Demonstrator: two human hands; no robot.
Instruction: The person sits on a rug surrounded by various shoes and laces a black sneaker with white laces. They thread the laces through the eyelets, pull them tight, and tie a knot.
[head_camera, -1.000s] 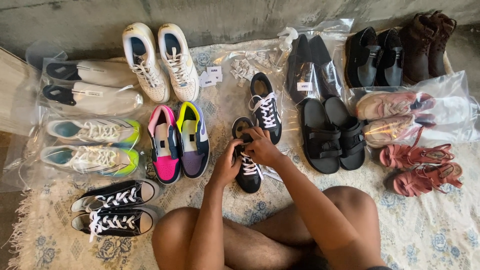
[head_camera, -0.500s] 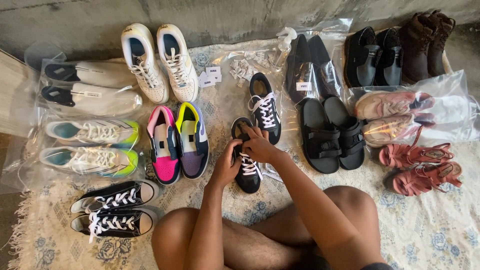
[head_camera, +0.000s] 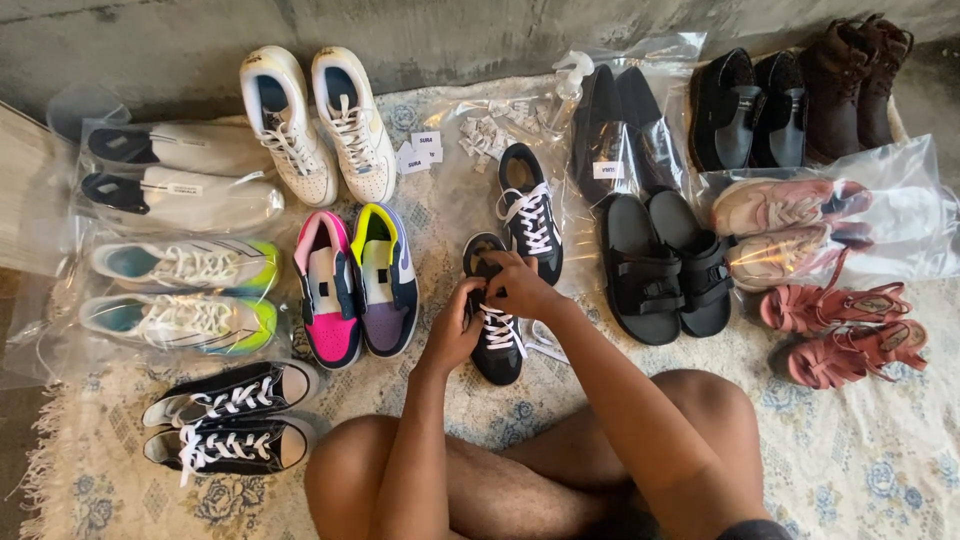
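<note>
I sit cross-legged on a patterned rug among many pairs of shoes. Both hands work on a black sneaker with white laces lying directly in front of me. My left hand pinches the lace on the shoe's left side. My right hand grips the lace near the tongue, covering the upper part of the shoe. Its mate, another black sneaker, lies just beyond, a little to the right, untouched.
Left: white sneakers, bagged white shoes, bagged green-tipped trainers, a pink and purple pair, black canvas shoes. Right: black sandals, black flats, black loafers, brown boots, bagged pink sneakers, pink sandals.
Both hands have shifted slightly on the laces of the black sneaker; the shoes around stay where they were.
</note>
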